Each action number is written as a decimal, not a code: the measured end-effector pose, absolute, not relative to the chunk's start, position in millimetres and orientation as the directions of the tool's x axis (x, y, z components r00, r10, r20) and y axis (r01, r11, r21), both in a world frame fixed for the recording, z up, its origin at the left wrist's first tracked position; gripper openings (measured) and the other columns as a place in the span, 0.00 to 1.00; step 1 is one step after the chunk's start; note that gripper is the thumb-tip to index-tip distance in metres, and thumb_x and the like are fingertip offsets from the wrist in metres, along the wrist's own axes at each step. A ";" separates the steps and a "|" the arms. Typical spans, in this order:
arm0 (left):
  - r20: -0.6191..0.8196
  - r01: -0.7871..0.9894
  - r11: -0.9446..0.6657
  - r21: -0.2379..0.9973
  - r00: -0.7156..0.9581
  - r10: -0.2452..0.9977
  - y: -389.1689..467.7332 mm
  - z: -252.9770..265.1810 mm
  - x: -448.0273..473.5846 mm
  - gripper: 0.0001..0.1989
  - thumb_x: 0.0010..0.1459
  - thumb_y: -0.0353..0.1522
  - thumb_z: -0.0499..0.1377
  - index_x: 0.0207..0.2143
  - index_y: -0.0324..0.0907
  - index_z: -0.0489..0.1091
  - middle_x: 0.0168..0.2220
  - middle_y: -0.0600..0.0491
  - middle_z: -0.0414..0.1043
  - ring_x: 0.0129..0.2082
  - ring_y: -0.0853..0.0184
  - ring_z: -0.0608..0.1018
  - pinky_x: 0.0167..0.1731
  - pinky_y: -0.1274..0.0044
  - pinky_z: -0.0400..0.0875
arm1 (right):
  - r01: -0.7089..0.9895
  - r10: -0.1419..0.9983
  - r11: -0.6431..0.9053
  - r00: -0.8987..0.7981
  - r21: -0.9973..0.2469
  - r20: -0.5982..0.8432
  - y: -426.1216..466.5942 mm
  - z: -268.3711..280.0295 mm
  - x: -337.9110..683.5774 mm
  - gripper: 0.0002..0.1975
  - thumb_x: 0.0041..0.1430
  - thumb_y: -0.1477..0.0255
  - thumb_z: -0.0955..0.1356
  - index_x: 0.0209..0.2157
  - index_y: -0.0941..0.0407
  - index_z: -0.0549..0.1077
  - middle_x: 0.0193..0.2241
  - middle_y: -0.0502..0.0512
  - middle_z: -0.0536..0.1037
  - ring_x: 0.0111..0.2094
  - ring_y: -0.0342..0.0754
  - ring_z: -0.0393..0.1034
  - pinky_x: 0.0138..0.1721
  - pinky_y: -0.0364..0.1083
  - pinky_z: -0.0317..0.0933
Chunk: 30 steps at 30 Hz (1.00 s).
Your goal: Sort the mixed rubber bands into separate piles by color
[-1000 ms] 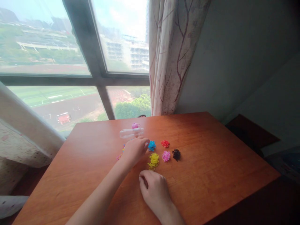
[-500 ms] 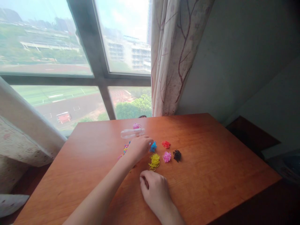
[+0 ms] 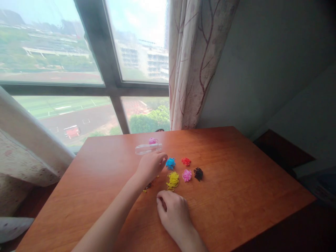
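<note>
Small rubber bands lie in colour-sorted heaps on the table. My left hand hovers just left of the blue rubber bands, its fingers loosely curved with a gap between thumb and forefinger; nothing shows in it. The mixed bands beneath and behind that hand are mostly hidden. My right hand rests on the tabletop in a loose fist, below the yellow rubber bands, with nothing visible in it. Farther right are heaps of pink rubber bands, red rubber bands and black rubber bands.
A clear plastic bottle lies on its side beyond my left hand, with a purple object behind it. The wooden table stands against a window with a patterned curtain. A few stray bands lie by my left wrist.
My left hand has drawn back a little to the left from the blue heap, which now shows more fully. My right hand stays where it was.
</note>
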<state>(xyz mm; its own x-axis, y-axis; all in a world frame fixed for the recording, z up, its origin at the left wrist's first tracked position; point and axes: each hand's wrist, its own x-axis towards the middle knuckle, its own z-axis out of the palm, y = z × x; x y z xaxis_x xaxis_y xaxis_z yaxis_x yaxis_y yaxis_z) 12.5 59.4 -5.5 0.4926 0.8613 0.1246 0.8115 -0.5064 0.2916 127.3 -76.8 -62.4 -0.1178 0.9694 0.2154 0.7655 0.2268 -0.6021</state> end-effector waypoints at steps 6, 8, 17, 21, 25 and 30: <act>0.131 0.834 -0.432 0.344 0.413 0.901 29.3 1.2 -29.8 0.10 0.61 0.32 0.53 0.35 0.45 0.74 0.34 0.53 0.79 0.31 0.67 0.77 0.30 0.79 0.64 | 0.789 0.978 0.195 -0.116 -0.583 0.171 -78.1 -58.5 125.7 0.08 0.58 0.79 0.64 0.31 0.52 0.71 0.28 0.45 0.76 0.29 0.43 0.70 0.29 0.43 0.48; 0.126 0.841 -0.380 0.385 0.360 0.924 16.2 0.1 -43.5 0.09 0.60 0.33 0.53 0.36 0.45 0.74 0.33 0.53 0.79 0.29 0.68 0.77 0.28 0.80 0.63 | 0.806 0.984 0.172 -0.110 -0.566 0.142 -77.8 -56.0 124.5 0.08 0.59 0.79 0.64 0.32 0.52 0.71 0.28 0.45 0.77 0.29 0.43 0.71 0.29 0.43 0.48; 0.112 0.774 -0.233 0.589 0.208 0.972 -34.4 -34.3 -75.7 0.13 0.61 0.38 0.51 0.34 0.44 0.74 0.28 0.56 0.77 0.23 0.70 0.73 0.27 0.80 0.66 | 0.889 0.992 0.122 -0.126 -0.441 0.020 -64.1 -40.8 109.1 0.04 0.62 0.75 0.66 0.36 0.52 0.71 0.33 0.49 0.79 0.33 0.48 0.74 0.29 0.43 0.50; 0.121 0.761 -0.198 0.617 0.157 0.980 -39.8 -42.4 -79.0 0.13 0.60 0.38 0.52 0.35 0.44 0.74 0.28 0.55 0.78 0.25 0.69 0.75 0.28 0.79 0.68 | 0.904 0.995 0.084 -0.095 -0.419 -0.006 -54.1 -36.8 98.7 0.04 0.63 0.74 0.66 0.39 0.52 0.72 0.34 0.53 0.80 0.34 0.51 0.75 0.30 0.44 0.54; 0.088 0.777 -0.187 0.602 0.168 0.982 -37.9 -41.3 -79.1 0.12 0.60 0.37 0.51 0.36 0.44 0.73 0.31 0.55 0.78 0.26 0.68 0.76 0.29 0.78 0.69 | 0.903 0.997 0.063 -0.079 -0.425 -0.019 -45.7 -35.9 92.5 0.04 0.62 0.73 0.67 0.40 0.53 0.72 0.34 0.55 0.80 0.35 0.52 0.76 0.32 0.44 0.57; 0.044 0.807 -0.184 0.561 0.193 0.980 -38.2 -38.8 -78.5 0.11 0.60 0.37 0.51 0.36 0.45 0.72 0.32 0.54 0.78 0.28 0.66 0.77 0.31 0.78 0.69 | 0.902 0.997 0.066 -0.082 -0.426 -0.017 -43.6 -35.7 91.0 0.04 0.62 0.73 0.67 0.39 0.54 0.73 0.33 0.55 0.80 0.35 0.51 0.76 0.32 0.43 0.57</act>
